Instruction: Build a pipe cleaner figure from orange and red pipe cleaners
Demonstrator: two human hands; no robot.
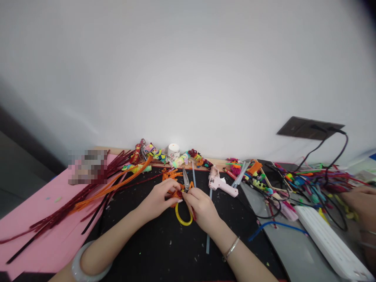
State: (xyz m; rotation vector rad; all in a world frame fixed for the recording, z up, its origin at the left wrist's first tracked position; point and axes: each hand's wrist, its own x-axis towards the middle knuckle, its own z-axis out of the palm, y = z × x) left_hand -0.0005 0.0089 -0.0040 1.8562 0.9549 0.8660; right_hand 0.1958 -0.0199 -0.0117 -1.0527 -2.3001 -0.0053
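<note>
My left hand (160,199) and my right hand (201,207) meet over a black mat (164,246). Both pinch a small orange and dark red pipe-cleaner piece (178,194) between their fingertips. A yellow ring (182,220) hangs from that piece, just below the hands. Grey scissors (186,180) lie on the mat right behind the fingers, among loose orange pipe-cleaner bits (170,174). A pale bangle circles my left wrist and a thin metal bracelet my right.
A pink glue gun (221,184) lies right of the hands. Long dark red and orange pipe cleaners (73,203) spread over a pink sheet (35,243) at left. Colourful craft figures (182,158) line the wall. Cables, a white power strip (329,243) and another person's hand (360,197) are at right.
</note>
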